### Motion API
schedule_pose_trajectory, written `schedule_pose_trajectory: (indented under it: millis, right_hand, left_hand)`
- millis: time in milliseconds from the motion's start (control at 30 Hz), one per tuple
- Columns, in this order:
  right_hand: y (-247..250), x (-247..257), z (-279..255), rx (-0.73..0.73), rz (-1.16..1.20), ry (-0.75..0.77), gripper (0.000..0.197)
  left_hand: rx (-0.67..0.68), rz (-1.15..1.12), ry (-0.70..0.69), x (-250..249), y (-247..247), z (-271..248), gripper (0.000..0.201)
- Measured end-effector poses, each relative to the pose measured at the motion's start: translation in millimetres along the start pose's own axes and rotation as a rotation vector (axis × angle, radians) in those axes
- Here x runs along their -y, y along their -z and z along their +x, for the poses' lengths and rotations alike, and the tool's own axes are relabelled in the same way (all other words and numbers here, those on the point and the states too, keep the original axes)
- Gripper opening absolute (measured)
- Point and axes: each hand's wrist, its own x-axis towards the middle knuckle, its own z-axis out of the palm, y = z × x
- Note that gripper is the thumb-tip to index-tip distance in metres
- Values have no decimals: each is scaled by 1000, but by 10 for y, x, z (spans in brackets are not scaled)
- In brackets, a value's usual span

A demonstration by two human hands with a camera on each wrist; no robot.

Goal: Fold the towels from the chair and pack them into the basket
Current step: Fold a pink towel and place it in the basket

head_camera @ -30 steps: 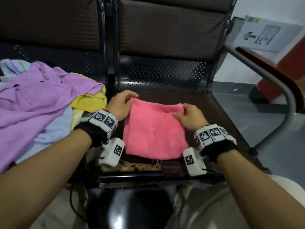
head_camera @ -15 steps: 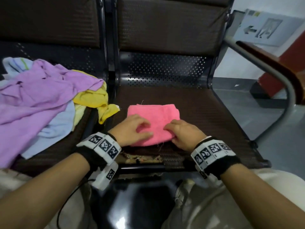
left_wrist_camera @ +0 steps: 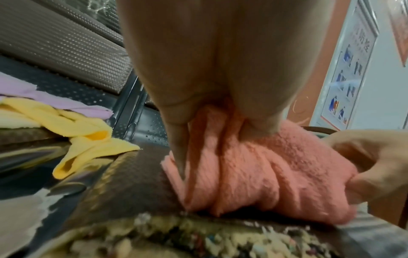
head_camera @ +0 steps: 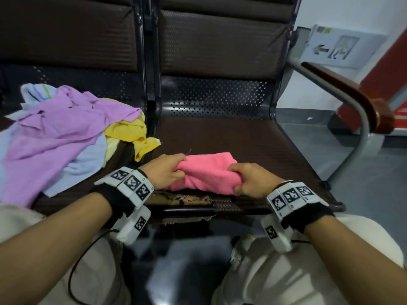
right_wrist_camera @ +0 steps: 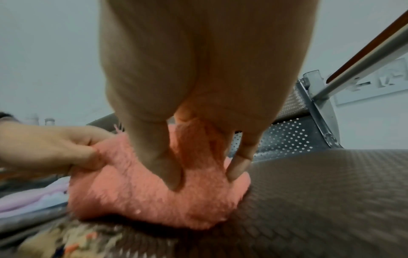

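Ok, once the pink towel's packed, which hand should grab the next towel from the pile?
Left. The left hand is nearer the purple towel; the right hand holds the pink towel's far end.

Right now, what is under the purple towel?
Under the purple towel peek a light blue towel and a yellow towel, heaped on the left chair seat. Anything deeper in the pile is covered.

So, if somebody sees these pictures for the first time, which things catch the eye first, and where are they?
The pink towel stands out first: it lies bunched near the front edge of the dark chair seat, gripped at its ends by the left hand and the right hand. Next comes the loose heap on the neighbouring seat, with a purple towel on top and a yellow towel at its edge.
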Motion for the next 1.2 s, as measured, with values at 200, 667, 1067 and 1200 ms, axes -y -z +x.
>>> schedule_pose_trajectory:
  millis: [200,667,1067,1200]
  right_hand:
    - [115,-103,290,-103,389,-117,7]
    - [-28,-295,717,132,257,-493,78]
    - [554,469,-132,-310,657,141,36]
    - [825,412,-751,-463,681,180,16]
  left_hand:
    - [13,-23,124,177,91,263,20]
    - [17,-3,186,418,-42,527,36]
    - [252,-434,-233,-444,419,146,66]
    - [230,-473,-261,-890,475,41,48]
